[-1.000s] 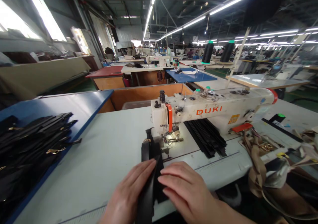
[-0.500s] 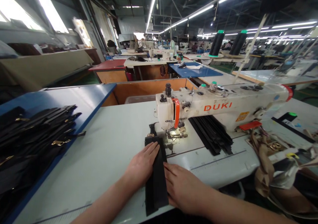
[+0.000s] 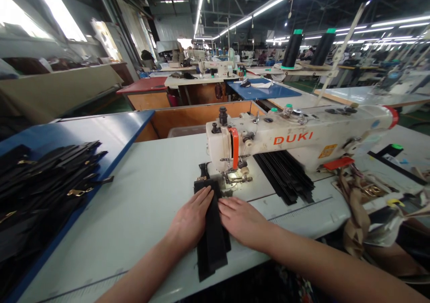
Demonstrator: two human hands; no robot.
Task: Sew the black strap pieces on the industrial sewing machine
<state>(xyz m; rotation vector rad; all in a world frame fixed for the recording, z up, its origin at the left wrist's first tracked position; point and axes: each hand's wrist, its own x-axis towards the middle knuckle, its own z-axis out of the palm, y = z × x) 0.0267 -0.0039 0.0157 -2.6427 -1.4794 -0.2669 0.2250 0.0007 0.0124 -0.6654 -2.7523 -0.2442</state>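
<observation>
A long black strap piece (image 3: 212,235) lies on the pale sewing table (image 3: 141,204), its far end under the presser foot of the white DUKI sewing machine (image 3: 292,137). My left hand (image 3: 191,220) lies flat on the strap's left side, fingers stretched toward the needle. My right hand (image 3: 240,220) presses flat on its right side, fingertips close to the lit needle plate (image 3: 235,179). Neither hand grips anything.
A pile of black straps with brass clips (image 3: 43,186) covers the blue side table at left. More black strips (image 3: 285,177) lie under the machine arm. Tan straps and buckles (image 3: 359,200) clutter the right. Two black thread cones (image 3: 292,47) stand behind. Other workstations fill the hall.
Both hands have slid forward along the strap toward the needle. The strap now lies flatter and further under the presser foot.
</observation>
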